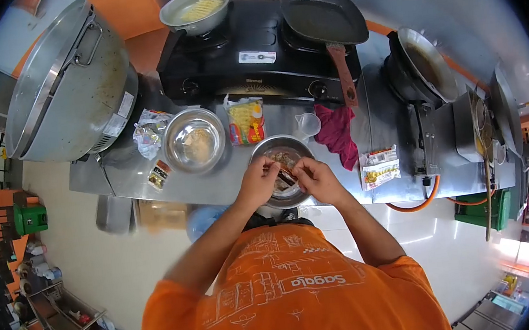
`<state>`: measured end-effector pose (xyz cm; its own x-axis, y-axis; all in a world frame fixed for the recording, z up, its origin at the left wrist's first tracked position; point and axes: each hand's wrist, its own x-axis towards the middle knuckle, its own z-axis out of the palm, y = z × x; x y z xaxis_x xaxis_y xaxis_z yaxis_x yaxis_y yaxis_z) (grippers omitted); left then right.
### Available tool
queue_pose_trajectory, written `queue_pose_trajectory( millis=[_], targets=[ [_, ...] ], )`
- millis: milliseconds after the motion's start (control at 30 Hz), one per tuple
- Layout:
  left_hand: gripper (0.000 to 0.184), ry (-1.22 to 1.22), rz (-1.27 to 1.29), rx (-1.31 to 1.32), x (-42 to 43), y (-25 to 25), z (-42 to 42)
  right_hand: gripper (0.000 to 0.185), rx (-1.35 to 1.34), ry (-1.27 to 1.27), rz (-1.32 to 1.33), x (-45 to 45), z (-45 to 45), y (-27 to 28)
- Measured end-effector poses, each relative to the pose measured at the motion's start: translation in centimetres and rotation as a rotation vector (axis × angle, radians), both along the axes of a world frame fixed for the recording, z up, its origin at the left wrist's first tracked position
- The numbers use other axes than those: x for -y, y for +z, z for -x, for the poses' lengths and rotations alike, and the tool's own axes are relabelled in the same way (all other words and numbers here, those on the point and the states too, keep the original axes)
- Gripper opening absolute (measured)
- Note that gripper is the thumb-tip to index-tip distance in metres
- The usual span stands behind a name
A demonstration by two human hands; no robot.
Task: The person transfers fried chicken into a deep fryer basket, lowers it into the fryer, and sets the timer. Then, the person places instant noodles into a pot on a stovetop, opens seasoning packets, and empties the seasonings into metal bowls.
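Observation:
My left hand [258,181] and my right hand [318,180] are close together over a steel bowl [283,143], fingers closed in a pinch. Between them is a small dark and reddish sachet [287,177], partly hidden by the fingers. Bits of food or wrapping lie inside this bowl, too small to make out. Left of it stands a second steel bowl [173,139] with pale powder or crumbs [198,146] in it. A yellow noodle packet [246,121] lies just behind my hands, and a clear plastic measuring cup [307,125] stands beside it.
A black two-burner stove [236,72] carries a pan with a noodle block [202,9] and a square pan [325,16]. A large pot [72,88] stands left. Around the counter are a crumpled wrapper [152,132], another sachet [158,174], a maroon cloth [336,134] and a white packet [380,168].

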<state>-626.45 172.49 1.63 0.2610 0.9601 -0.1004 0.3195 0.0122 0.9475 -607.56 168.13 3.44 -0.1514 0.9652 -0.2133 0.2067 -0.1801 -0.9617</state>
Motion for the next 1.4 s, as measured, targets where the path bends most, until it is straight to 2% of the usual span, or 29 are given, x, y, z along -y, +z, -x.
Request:
queue_pose_trajectory(
  millis=[33,67,133,300,400,567,700,767,1000,1100,1200,1267,1400],
  targets=[
    [0.019,-0.02,0.139,0.073,-0.3,-0.1,0.1,0.014,-0.114,-0.023,0.066,0.1,0.2,0.3],
    [0.022,-0.039,0.278,0.147,-0.3,-0.3,0.1,0.014,-0.116,-0.027,0.067,0.1,0.1,0.8],
    [0.026,-0.071,0.29,0.11,0.1,0.4,0.0,0.012,-0.126,-0.021,0.197,0.3,-0.1,2.2],
    [0.037,-0.122,0.31,0.106,0.5,0.6,-0.4,0.012,-0.133,-0.001,0.194,0.4,-0.1,2.0],
    [0.033,-0.167,0.293,-0.009,0.3,0.4,-0.4,0.011,-0.141,0.007,0.204,0.3,-0.2,2.5],
    [0.026,-0.138,0.102,-0.18,0.5,2.0,-0.5,0.009,-0.194,0.01,0.235,0.8,0.2,2.2],
    [0.022,-0.177,0.019,-0.146,0.4,1.4,-0.3,0.009,-0.168,0.017,0.227,0.8,0.2,1.7],
    [0.019,-0.137,-0.065,-0.234,0.7,1.8,-0.5,0.009,-0.172,0.01,0.227,0.8,0.1,1.7],
    [0.02,-0.108,-0.009,-0.24,0.3,0.1,-0.6,0.008,-0.202,0.003,0.244,0.5,-0.7,2.1],
    [0.023,-0.145,-0.089,-0.292,-0.2,-0.2,-0.4,0.008,-0.245,-0.021,0.279,0.4,-1.4,2.3],
    [0.026,-0.189,-0.087,-0.311,-0.4,2.6,-0.4,0.008,-0.29,-0.064,0.329,0.3,-2.1,2.8],
    [0.025,-0.079,-0.101,-0.221,-0.4,3.7,-0.4,0.008,-0.3,-0.096,0.352,0.1,-2.5,3.3],
    [0.027,-0.037,-0.047,-0.144,-0.5,4.6,0.6,0.01,-0.213,-0.132,0.349,-0.3,-3.2,3.7]
  ],
)
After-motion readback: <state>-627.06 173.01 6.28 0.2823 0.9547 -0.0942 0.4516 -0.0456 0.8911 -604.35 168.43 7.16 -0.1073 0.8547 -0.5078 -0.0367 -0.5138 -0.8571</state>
